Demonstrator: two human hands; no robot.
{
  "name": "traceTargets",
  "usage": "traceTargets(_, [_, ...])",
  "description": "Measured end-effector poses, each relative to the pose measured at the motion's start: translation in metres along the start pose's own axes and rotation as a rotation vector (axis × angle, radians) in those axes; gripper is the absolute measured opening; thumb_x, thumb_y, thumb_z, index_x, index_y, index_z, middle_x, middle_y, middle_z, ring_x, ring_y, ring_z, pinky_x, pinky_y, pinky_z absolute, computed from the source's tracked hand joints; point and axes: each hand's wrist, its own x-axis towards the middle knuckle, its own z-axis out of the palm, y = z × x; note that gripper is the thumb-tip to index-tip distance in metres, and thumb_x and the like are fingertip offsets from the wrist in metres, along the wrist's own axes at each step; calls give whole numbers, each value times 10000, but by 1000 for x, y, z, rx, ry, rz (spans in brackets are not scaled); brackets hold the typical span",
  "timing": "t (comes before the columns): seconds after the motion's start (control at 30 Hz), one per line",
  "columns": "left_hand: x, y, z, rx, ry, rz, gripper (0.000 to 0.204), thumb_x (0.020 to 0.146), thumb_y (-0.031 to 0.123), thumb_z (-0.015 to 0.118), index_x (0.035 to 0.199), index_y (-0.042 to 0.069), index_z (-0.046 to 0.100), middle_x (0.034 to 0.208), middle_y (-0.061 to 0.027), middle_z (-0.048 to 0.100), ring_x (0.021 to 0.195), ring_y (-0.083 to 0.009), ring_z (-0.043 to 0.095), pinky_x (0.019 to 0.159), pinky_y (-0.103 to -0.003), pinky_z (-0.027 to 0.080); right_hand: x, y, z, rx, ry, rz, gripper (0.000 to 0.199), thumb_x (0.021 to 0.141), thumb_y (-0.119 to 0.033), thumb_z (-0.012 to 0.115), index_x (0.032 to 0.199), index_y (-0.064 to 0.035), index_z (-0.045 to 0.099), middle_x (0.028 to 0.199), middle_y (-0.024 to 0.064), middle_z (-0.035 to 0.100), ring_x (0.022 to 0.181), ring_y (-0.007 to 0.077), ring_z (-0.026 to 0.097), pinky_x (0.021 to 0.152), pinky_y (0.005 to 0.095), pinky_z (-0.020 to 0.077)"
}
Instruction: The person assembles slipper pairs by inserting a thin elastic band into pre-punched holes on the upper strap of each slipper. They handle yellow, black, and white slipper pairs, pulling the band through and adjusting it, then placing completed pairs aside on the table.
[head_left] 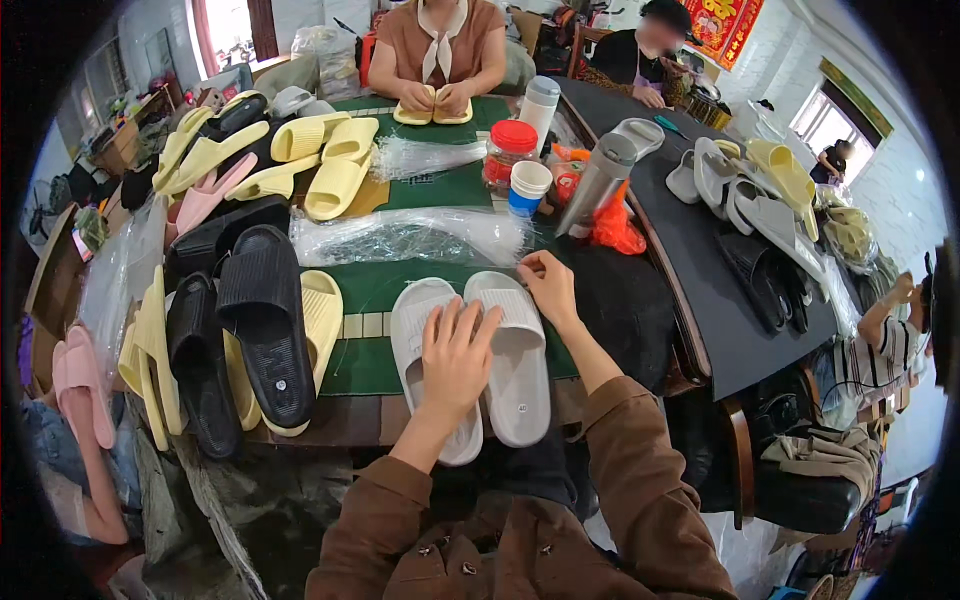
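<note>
A pair of light grey slide slippers point(520, 385) lies side by side at the near table edge, toes pointing away from me. My left hand point(458, 352) rests across both straps, fingers spread, gripping nothing. Just beyond the right slipper, my right hand point(550, 288) has its thumb and forefinger pinched together beside the end of a bundle of thin clear plastic strands point(410, 236). Whatever sits in that pinch is too fine to make out. A few loose strands trail over the green mat point(375, 372).
Black slippers point(265, 330) and yellow slippers point(340, 185) crowd the left. A red-lidded jar point(511, 150), paper cup point(529, 188) and steel flask point(598, 183) stand beyond my right hand. Across the table, a person point(437, 50) holds yellow slippers. More slippers lie on the dark table point(700, 290).
</note>
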Motion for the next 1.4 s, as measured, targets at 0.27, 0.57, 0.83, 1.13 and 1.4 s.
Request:
traceTargets(0.27, [-1, -1, 1, 0, 8, 0, 483, 734, 66, 643, 1209, 138, 596, 1188, -102, 572, 1163, -341, 515, 1028, -503, 352, -1, 8, 1, 103, 3, 112, 144, 878, -82, 636, 929, 47, 595, 820, 137, 666, 698, 177, 676, 576, 292, 521])
traceTargets(0.57, [1, 0, 0, -14, -2, 9, 487, 723, 61, 649, 1202, 125, 594, 1179, -117, 569, 1171, -351, 506, 1022, -508, 351, -2, -3, -3, 396, 115, 187, 192, 924, -161, 612, 889, 25, 584, 865, 82, 652, 750, 146, 667, 559, 257, 523])
traceTargets(0.83, [3, 2, -3, -53, 2, 13, 495, 744, 51, 619, 1235, 90, 569, 1180, -140, 580, 1161, -347, 516, 1014, -506, 355, -18, -44, -19, 538, 43, 164, 123, 947, -112, 573, 931, 6, 539, 816, 84, 652, 703, 118, 653, 542, 236, 503])
traceTargets(1.13, [12, 3, -32, -906, 71, -450, 413, 969, 133, 470, 1359, -3, 470, 1126, -139, 636, 1013, -238, 615, 915, -347, 445, -94, -88, -54, 34, -104, -291, 117, 835, -13, 670, 885, -6, 563, 738, 86, 625, 608, 160, 639, 544, 290, 501])
traceTargets(1.4, [5, 1, -61, -1233, 77, -670, 265, 1006, 111, 393, 1125, -11, 597, 1024, -84, 651, 872, -124, 590, 812, -259, 449, -131, -111, -80, -39, -248, -487, 105, 810, 1, 669, 861, -29, 583, 764, 80, 633, 615, 172, 650, 562, 285, 509])
